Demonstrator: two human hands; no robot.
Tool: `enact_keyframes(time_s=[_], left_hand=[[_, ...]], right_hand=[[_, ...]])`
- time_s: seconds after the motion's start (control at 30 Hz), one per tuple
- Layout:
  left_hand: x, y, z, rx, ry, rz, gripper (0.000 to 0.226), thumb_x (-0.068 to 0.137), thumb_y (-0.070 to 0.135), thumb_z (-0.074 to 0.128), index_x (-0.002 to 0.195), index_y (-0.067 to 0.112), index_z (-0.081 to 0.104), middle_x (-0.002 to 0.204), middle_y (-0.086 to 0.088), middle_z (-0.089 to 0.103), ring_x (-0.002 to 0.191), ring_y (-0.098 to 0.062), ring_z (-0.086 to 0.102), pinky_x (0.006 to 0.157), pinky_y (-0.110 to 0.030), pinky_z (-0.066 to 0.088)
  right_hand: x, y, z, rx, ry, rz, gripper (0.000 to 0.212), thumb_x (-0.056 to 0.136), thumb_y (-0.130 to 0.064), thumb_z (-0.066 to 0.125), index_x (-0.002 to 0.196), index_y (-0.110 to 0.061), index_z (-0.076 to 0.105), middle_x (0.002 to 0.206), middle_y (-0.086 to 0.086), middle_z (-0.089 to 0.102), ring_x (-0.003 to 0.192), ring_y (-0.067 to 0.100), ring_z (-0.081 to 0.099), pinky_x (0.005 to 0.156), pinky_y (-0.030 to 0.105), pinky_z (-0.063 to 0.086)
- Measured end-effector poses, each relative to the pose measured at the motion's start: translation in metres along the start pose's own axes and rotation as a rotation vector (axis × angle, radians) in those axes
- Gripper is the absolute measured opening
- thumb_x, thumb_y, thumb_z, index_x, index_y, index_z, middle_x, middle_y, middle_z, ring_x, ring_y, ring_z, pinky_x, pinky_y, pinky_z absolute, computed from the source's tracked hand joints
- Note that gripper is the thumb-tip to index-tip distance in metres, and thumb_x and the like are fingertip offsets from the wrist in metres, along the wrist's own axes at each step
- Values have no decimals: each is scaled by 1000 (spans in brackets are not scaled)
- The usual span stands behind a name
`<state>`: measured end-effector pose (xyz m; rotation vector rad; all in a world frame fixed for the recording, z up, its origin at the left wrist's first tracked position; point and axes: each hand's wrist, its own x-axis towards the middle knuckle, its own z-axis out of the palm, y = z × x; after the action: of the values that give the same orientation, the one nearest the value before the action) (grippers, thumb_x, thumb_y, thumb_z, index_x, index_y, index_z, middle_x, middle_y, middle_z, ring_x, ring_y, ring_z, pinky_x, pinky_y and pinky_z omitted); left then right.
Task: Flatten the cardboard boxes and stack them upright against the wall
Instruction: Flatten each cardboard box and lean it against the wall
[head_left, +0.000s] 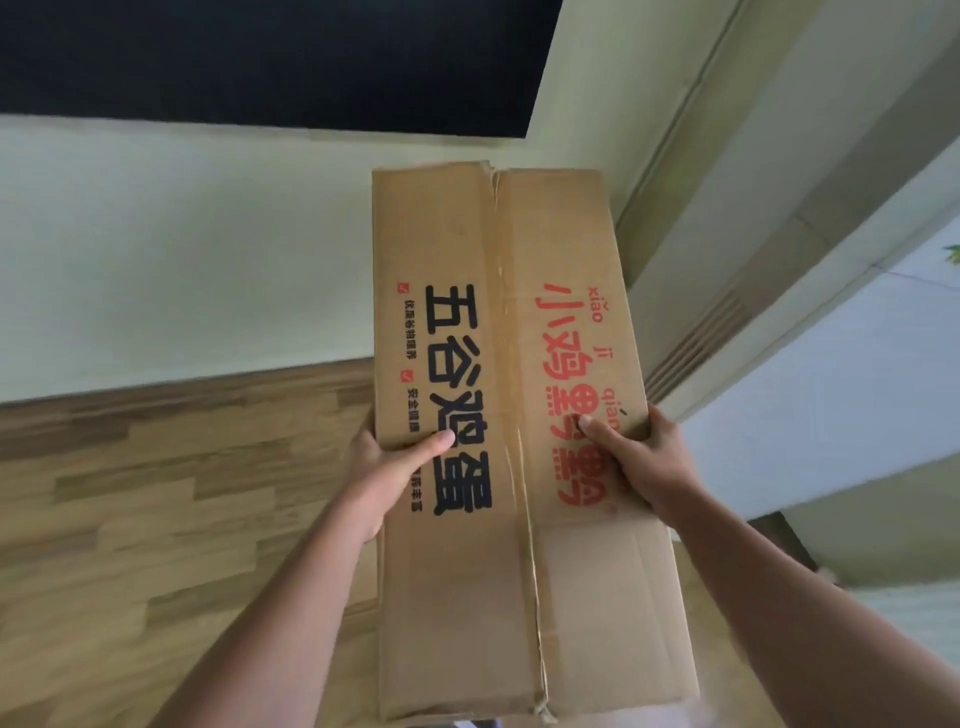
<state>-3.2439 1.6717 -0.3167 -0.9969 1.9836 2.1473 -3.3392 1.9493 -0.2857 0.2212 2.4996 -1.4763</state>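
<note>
1. The cardboard box (498, 364) carries all the readable print, on its top face, the lettering running lengthwise along the box.
2. On the flap along the box's left edge, large black characters read 五谷鸡蛋; the left hand (387, 478) has its thumb over part of 鸡.
3. Beside that edge run two lines of small red characters with red tick marks, too small to read surely.
4. On the flap along the right edge, large red characters begin 小鸡, with pinyin "xiǎo", "jī" and "qián" beside them; the right hand (641, 457) covers part of the later characters.
</note>
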Motion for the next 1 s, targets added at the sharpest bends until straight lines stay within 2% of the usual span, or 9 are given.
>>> enact_keyframes(time_s=[0.07,0.17,0.23,0.33,0.43,0.63,0.8,0.9,1.0], left_hand=[[48,-15,21,-19,6,-60,77,72,24,92,138,17,54,107,11,68,91,-2,61,87,-28,51],[126,-42,55,-20,26,-116,75,73,22,91,139,16,55,107,11,70,90,0,61,69,-16,43],[161,-58,70,-30,32,-155,75,73,22,91,139,17,55,107,10,70,90,0,62,67,-16,42],[225,-93,94,-19,78,-220,72,72,21,92,135,19,56,105,10,71,88,0,63,66,-16,43],[288,-132,109,-25,87,-257,73,71,23,92,135,18,57,109,7,73,92,-1,65,66,-16,46],[395,-202,138,-16,143,-310,72,72,25,91,136,22,56,112,6,74,95,-4,67,68,-18,48],[462,-246,162,-25,166,-307,76,71,29,92,138,23,56,115,3,74,100,-11,69,71,-24,49],[489,-264,173,-21,166,-267,82,68,25,93,140,26,54,118,7,74,99,-4,70,72,-19,50],[513,-276,185,-52,140,-230,84,69,13,93,140,29,50,119,7,73,90,4,72,61,-10,54]], right_hand=[[52,20,9,-17,-22,52,61,63,-58,96,110,-27,72,97,-6,83,87,15,81,81,47,67],[137,50,26,-43,-95,102,75,54,-65,96,113,-24,72,96,-5,83,86,14,81,78,40,67],[178,71,37,-51,-128,137,72,55,-60,93,113,-24,71,93,-7,83,82,11,81,72,33,65],[248,116,62,-54,-188,193,66,59,-55,93,114,-28,68,92,-7,83,81,12,81,74,36,66],[313,158,92,-61,-250,242,52,69,-50,93,107,-37,60,98,-6,80,83,13,79,69,33,64],[427,243,152,-158,-347,288,65,73,-54,88,124,-29,57,112,-2,74,103,26,74,95,55,60],[492,289,181,-209,-326,283,74,79,-53,86,140,-23,56,123,1,72,111,27,70,99,53,57],[522,307,195,-210,-301,267,75,81,-53,85,145,-27,55,129,0,70,118,28,67,104,55,53],[546,323,205,-229,-256,241,71,85,-54,82,146,-29,56,131,-1,68,121,28,65,105,56,52]])
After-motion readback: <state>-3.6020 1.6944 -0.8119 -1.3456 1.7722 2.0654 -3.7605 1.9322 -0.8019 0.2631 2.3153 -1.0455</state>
